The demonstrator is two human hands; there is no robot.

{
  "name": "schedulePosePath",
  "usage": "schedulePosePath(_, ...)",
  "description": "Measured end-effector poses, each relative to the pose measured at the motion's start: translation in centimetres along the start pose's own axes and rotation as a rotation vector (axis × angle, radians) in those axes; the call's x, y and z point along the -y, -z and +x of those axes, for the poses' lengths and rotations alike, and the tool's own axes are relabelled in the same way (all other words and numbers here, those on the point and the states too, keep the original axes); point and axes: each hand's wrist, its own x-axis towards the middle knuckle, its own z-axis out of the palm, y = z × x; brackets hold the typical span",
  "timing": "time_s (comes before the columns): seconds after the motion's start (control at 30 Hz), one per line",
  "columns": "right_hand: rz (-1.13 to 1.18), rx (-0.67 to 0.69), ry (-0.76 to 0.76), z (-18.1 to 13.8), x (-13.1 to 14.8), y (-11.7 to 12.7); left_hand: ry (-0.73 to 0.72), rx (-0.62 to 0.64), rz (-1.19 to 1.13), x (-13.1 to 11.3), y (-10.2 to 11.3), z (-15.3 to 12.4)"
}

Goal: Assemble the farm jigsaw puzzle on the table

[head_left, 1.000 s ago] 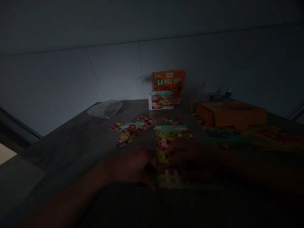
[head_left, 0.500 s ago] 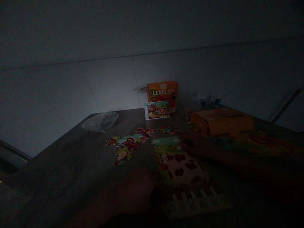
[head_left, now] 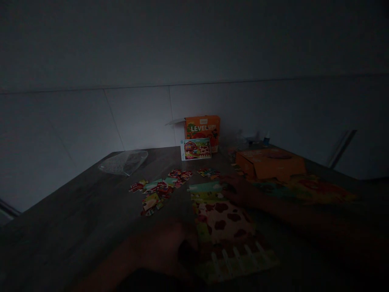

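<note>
Right hand (head_left: pixel 240 190) shifted to puzzle (head_left: pixel 229 225) far corner, pieces (head_left: pixel 151 201) beyond left hand (head_left: pixel 165 247) fingers, too dark to tell either grip

Left grip (head_left: pixel 165 245), right grip (head_left: pixel 238 190) and both forearms (head_left: pixel 285 213) are bare.

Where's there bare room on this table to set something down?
Widest: left side of the table, bordered by plastic bag, loose pieces and left hand. Smaller: between the bag and picture card. Crowded: the right, where cow puzzle, right hand and low orange box sit close together.
</note>
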Motion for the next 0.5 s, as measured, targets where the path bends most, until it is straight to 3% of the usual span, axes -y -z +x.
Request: schedulePosePath(0.5,-0.069,0.036,0.027,0.0,1.4,0.7,0.092,-0.034,0.080,0.3,-0.7,0.7)
